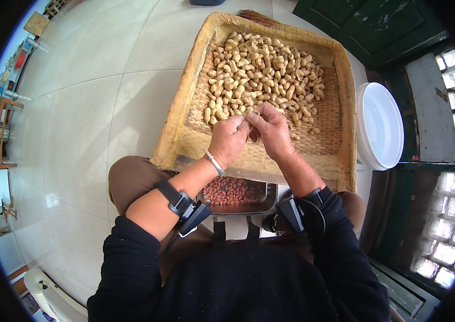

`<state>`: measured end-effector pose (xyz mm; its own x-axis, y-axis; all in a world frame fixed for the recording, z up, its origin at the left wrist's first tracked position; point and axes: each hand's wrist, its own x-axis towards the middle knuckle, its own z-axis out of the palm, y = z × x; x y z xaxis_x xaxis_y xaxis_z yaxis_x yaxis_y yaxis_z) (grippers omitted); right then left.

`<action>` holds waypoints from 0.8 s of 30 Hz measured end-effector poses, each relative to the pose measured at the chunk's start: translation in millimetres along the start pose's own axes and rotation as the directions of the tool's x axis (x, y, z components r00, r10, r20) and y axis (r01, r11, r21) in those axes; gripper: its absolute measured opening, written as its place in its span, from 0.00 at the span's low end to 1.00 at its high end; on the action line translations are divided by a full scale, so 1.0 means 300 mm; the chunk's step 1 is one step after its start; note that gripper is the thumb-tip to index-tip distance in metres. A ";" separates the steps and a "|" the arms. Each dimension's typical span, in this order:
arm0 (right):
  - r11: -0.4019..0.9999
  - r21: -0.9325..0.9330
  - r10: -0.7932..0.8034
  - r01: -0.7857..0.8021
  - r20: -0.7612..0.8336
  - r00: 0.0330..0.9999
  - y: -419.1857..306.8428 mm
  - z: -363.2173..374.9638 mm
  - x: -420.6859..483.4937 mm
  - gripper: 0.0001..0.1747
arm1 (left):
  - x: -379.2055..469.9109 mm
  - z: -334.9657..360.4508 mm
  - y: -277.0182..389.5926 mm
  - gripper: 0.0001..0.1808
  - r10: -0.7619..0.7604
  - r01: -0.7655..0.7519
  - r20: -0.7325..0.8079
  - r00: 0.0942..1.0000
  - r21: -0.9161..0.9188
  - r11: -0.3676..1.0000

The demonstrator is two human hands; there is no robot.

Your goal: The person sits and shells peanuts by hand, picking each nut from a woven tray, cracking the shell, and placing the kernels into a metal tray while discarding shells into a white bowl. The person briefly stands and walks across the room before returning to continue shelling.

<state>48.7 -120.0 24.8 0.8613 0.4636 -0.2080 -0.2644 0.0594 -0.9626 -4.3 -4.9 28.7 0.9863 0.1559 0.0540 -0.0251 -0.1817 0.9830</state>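
Note:
A woven basket tray (185, 90) lies before me, holding a heap of unshelled peanuts (267, 68). My left hand (230, 135) and my right hand (269, 129) meet over its near part, thumbs and fingertips pinched together on what looks like a peanut (248, 114), mostly hidden by the fingers. A metal bangle (214, 163) circles my left wrist. Below the near edge of the basket, between my knees, a metal pan (251, 208) holds shelled red-skinned peanuts (229, 191); the basket and my left forearm cover part of it.
At the right of the basket stands a white plastic bucket (380, 124). A straw broom (257, 17) lies behind the far edge. A green door (376, 28) is at the upper right, and a wooden stool (6, 133) stands far left on the tiled floor.

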 end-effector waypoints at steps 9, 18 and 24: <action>0.930 0.364 0.042 -0.043 0.011 0.999 -0.003 0.008 -0.007 0.14 | 0.030 -0.051 -0.023 0.12 -0.417 0.458 0.253 0.873 -0.721 0.520; 0.820 -0.376 -0.436 0.432 0.079 0.897 -0.084 0.019 -0.024 0.11 | 0.028 -0.058 -0.026 0.12 -0.507 0.585 0.400 0.763 -0.762 0.280; 0.954 0.121 0.283 -0.276 -0.044 0.958 -0.042 -0.009 0.017 0.14 | 0.035 -0.061 -0.054 0.13 -0.430 0.747 0.618 0.658 -0.608 0.269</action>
<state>57.7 -120.6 35.4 0.7698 0.4219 -0.4790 -0.5420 0.0357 -0.8396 3.4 17.4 16.4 0.7605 -0.4193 -0.4957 0.6308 0.6579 0.4113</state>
